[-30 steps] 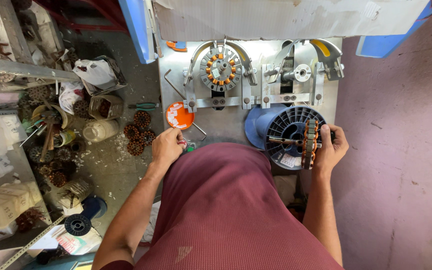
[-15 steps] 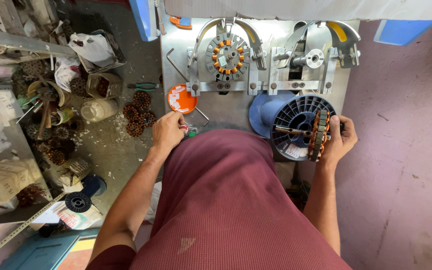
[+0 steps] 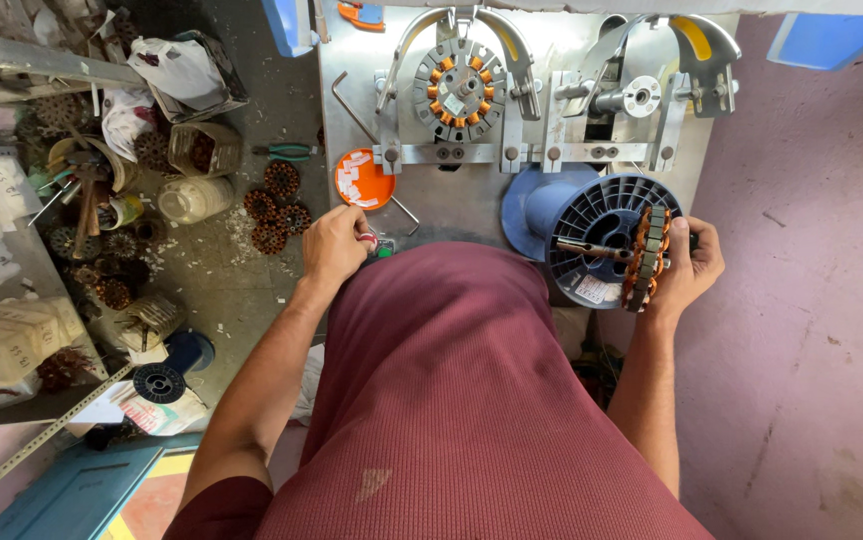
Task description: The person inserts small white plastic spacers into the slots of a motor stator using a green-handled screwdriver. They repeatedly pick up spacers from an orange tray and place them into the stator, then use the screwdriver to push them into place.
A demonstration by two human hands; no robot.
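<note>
My right hand (image 3: pixel 689 268) grips a round stator ring with copper windings (image 3: pixel 645 256), held on edge in front of a blue wire spool (image 3: pixel 576 225). My left hand (image 3: pixel 335 243) rests at the near edge of the metal bench (image 3: pixel 451 205), fingers curled over a small red and green object that is mostly hidden. An orange lid with white slips (image 3: pixel 363 178) lies just beyond that hand. A second wound stator (image 3: pixel 459 90) sits clamped in the winding fixture at the back. My maroon shirt hides the bench's front edge.
An empty fixture with a white hub (image 3: pixel 641 98) stands at the back right. A hex key (image 3: pixel 349 105) lies on the bench. On the floor at left lie several wound stators (image 3: pixel 273 208), a jar (image 3: pixel 193 199), green pliers (image 3: pixel 289 152) and cluttered shelving (image 3: pixel 11 260).
The view has shifted a little downward. My left hand has closed slightly over the small object near the bench edge. The right hand still holds the stator by the spool.
</note>
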